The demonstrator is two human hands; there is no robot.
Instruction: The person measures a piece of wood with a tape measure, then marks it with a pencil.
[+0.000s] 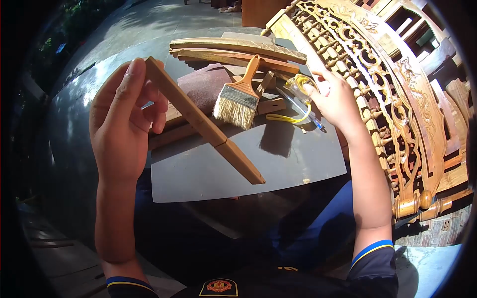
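Note:
My left hand (pixel 121 107) grips the upper end of a long, narrow wooden strip (pixel 198 121) between thumb and fingers. The strip slants down to the right over the grey board, with a dark cross line near its lower part. My right hand (pixel 333 97) is closed at the right of the board on what looks like a tape measure (pixel 299 85), with a clear case and yellow coil. Its yellow blade (pixel 293 119) curves out below. Beside it lies a clear pen (pixel 304 110) with a blue tip. A wide brush (pixel 238 97) with an orange handle rests between my hands.
Long carved wooden pieces (pixel 233 47) lie at the back of the grey board (pixel 208 174). A brownish-red sheet like sandpaper (pixel 203 82) sits behind the strip, with small wood blocks (pixel 272 106) near the brush. A carved wooden panel with spindles (pixel 392 94) stands close on the right.

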